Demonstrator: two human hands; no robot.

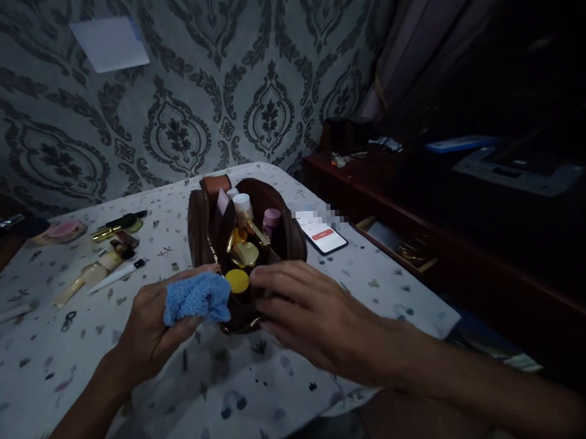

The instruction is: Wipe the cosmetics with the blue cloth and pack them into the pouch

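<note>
An open brown pouch [199, 231] stands on the patterned tablecloth [135, 394]. Inside it are a white-capped bottle [242, 207], a pink-capped bottle [271, 219], a gold item [244, 253] and a yellow cap [237, 280]. My left hand [149, 329] is closed on a blue fluffy cloth [197, 297] right at the pouch's near left edge. My right hand [297, 310] rests against the pouch's near edge, fingers together and bent toward the yellow cap; whether they grip anything is hidden.
Several cosmetics tubes and pens [107, 253] lie at the left, with a pink item [60, 231] beyond. A phone [321, 234] with a lit screen lies right of the pouch. A dark wooden dresser [419, 220] with an open drawer stands at the right.
</note>
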